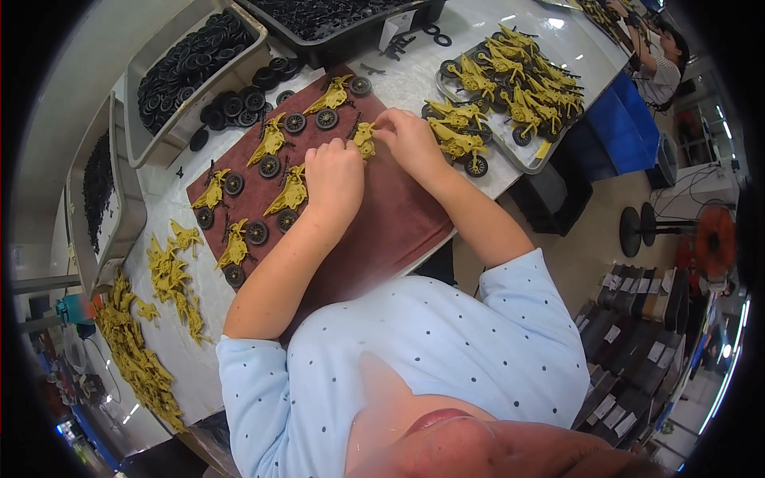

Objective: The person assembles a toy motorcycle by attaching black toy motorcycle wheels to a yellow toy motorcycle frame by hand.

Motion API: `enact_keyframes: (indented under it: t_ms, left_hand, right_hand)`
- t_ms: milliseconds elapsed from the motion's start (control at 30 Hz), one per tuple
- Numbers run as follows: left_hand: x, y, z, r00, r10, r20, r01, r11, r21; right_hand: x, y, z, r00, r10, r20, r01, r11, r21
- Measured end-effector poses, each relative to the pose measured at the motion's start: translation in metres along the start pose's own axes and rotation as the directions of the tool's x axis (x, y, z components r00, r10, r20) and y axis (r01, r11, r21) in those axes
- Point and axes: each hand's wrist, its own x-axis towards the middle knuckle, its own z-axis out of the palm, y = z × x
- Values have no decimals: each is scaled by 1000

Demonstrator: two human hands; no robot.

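Note:
A yellow toy motorcycle [365, 141] with a black part at its front is pinched between my hands over the brown cloth [390, 203]. My left hand [335, 177] is closed, its fingers curled at the toy's left side and its fingertips mostly hidden. From the right, my right hand [411, 142] grips the toy between thumb and fingers. Around my left hand, several toy motorcycles with black wheels lie on the cloth, among them one at the far edge [331, 96], one at the left [210, 192] and one at the near left [234, 245].
Beyond the cloth stand a grey bin of black wheels [135, 147] and a black tray of small parts [335, 57]. A bin of black pieces [116, 231] is at left, beside loose yellow bodies [135, 346]. Motorcycles fill a tray [535, 169] at right. Another person [661, 76] sits farther off.

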Motion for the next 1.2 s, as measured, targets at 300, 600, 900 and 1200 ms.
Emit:
enact_keyframes:
  t_ms: [300, 600, 900, 1200]
  left_hand:
    - [1, 11, 21, 998, -51, -45, 54, 996, 67]
    - [7, -18, -53, 917, -47, 396, 266, 813, -518]
    - [-33, -29, -97, 767, 154, 622, 579, 250, -776]
    - [-93, -5, -104, 977, 87, -195, -180, 826, -535]
  right_hand:
    - [-1, 3, -10, 980, -175, 94, 181, 982, -60]
    - [-15, -18, -66, 854, -399, 334, 283, 895, 345]
    - [-47, -52, -68, 739, -369, 564, -79, 784, 616]
    - [-76, -67, -42, 851, -520, 76, 344, 660, 667]
